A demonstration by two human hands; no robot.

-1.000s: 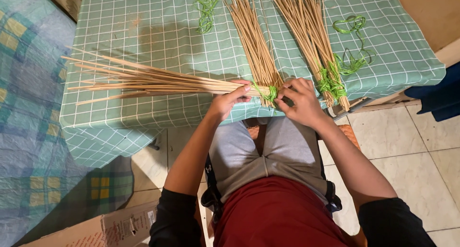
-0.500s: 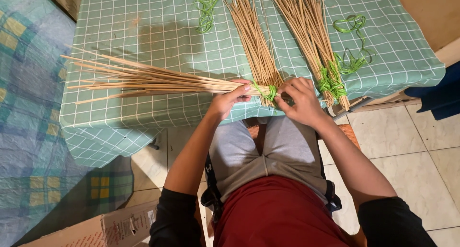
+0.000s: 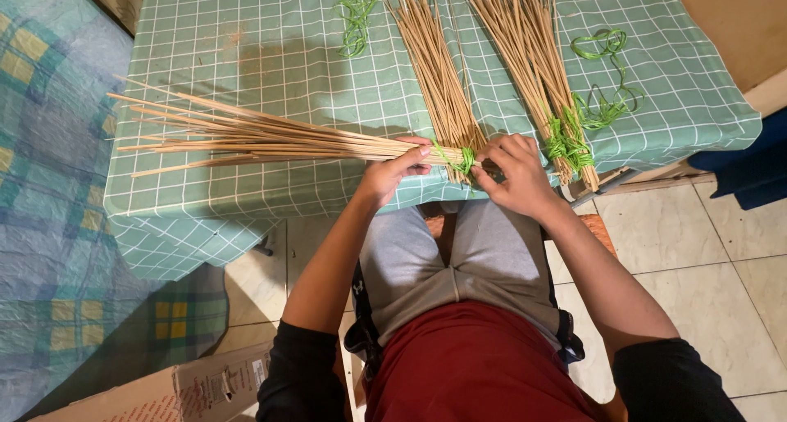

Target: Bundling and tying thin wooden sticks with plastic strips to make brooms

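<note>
A bundle [image 3: 270, 137] of thin sticks is laid across the tabletop [image 3: 246, 53], its loose ends fanned to the person's left. The bound end is gripped by the left hand [image 3: 392, 173], fingers closed round the sticks at the tabletop's near edge. A green cord [image 3: 459, 161] is wound around that end and is pinched by the right hand [image 3: 515, 174]. Two further bundles [image 3: 438, 78] [image 3: 533, 70] are laid beyond the hands, the right one tied green. Loose cord [image 3: 357, 16] is seen farther back.

Black short sleeves, dark red shirt front, grey trousers, bare forearms, left hand [image 3: 392, 176], right hand [image 3: 516, 176]
</note>
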